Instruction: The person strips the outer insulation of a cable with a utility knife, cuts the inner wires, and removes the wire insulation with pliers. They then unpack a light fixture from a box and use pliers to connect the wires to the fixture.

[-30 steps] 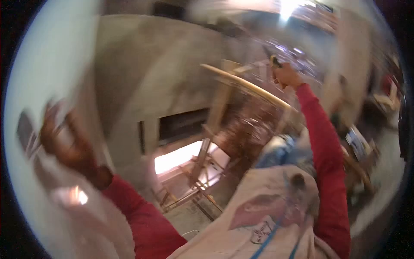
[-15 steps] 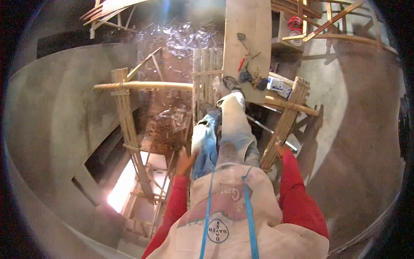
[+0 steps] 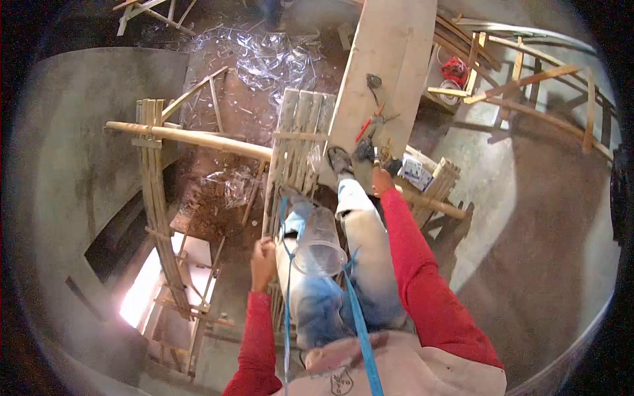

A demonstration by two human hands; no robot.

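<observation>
My right hand point(image 3: 382, 181) reaches forward over the wide plank point(image 3: 389, 59), its fingers closed around a small, pale, upright thing point(image 3: 376, 156) whose kind I cannot make out. Dark lumps point(image 3: 364, 150), a red pencil-like stick point(image 3: 363, 129) and a dark-headed tool point(image 3: 374, 80) lie just ahead of it. My left hand point(image 3: 263, 259) is beside my left leg with its fingers curled in; whatever they hold, if anything, is hidden. Between my legs a clear plastic container point(image 3: 320, 254) hangs near the blue straps point(image 3: 360, 323) of my sack-cloth apron.
Bamboo slats point(image 3: 300, 125) lie left of the plank, with a bamboo pole point(image 3: 188, 137) crossing to an upright scaffold frame point(image 3: 158, 204). A blue-and-white box point(image 3: 416, 171) sits at the plank's right. Crumpled plastic sheeting point(image 3: 277, 59) covers the floor far below.
My right hand has left the right-hand bamboo post and moved forward to the small things on the plank. My body leans forward, the clear container now shows fully, and my left fingers have curled.
</observation>
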